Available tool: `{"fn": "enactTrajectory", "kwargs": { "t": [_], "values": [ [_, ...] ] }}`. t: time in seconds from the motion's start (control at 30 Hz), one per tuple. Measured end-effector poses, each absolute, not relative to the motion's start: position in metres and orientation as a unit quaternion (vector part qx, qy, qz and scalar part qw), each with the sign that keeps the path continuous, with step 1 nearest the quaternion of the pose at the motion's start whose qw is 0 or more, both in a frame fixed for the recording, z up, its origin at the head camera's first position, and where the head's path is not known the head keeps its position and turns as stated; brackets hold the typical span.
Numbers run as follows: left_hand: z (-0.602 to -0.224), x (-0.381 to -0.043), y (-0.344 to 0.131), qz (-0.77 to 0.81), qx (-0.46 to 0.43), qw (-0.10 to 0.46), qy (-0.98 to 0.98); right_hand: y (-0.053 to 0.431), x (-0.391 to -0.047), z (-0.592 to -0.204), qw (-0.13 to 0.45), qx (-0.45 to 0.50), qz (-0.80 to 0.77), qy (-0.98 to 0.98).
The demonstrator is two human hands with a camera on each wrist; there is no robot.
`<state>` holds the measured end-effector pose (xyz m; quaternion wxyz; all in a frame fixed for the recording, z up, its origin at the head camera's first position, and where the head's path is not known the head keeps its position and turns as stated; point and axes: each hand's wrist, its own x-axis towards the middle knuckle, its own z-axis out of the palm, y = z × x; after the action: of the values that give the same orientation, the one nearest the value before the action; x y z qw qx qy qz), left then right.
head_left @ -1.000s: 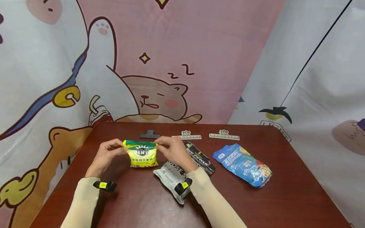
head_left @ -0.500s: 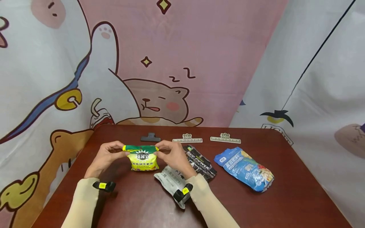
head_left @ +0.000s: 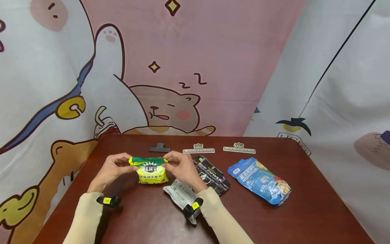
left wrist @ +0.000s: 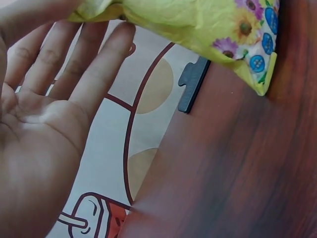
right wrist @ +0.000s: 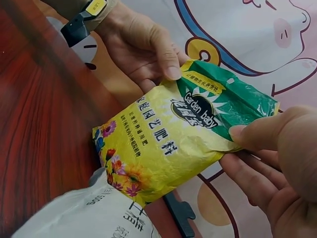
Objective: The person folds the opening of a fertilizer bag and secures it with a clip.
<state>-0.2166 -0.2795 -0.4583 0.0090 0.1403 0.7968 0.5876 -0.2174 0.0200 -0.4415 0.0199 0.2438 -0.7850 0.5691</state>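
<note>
A small yellow fertilizer bag (head_left: 151,174) with a green top band and flower print is held at its upper corners by both hands. My left hand (head_left: 110,169) pinches the left corner, thumb in front. At the right corner, my right hand (head_left: 185,170) pinches with its thumb on the front and fingers behind. The right wrist view shows the green band (right wrist: 242,101) creased between the two grips. In the left wrist view, the bag's lower corner (left wrist: 247,69) hangs over the dark red table.
A grey-white bag (head_left: 179,195) lies under my right forearm, beside a black bag (head_left: 211,173). Farther right lies a blue bag (head_left: 262,181). Along the back edge sit a black clip (head_left: 159,147) and two pale keyboard-patterned clips (head_left: 198,149). A cartoon curtain (head_left: 225,67) hangs behind.
My right thumb has shifted onto the bag's front, lower below its top edge. The bag's top looks slightly shorter. Both hands keep their grip, and the head view has tilted a little.
</note>
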Motion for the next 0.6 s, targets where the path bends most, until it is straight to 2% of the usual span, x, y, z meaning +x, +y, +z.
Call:
{"fn": "enactTrajectory", "kwargs": {
  "t": [0.3,0.6],
  "values": [
    [-0.4602,-0.2179,-0.2784,0.592,0.131,-0.010,0.795,0.0188,-0.2181,-0.4436,0.052,0.261,0.543,-0.796],
    [-0.4627,-0.2185,-0.2796,0.615,0.138,0.001,0.776,0.0192,-0.2153,-0.4406,0.063,0.301,0.520,-0.797]
  ]
}}
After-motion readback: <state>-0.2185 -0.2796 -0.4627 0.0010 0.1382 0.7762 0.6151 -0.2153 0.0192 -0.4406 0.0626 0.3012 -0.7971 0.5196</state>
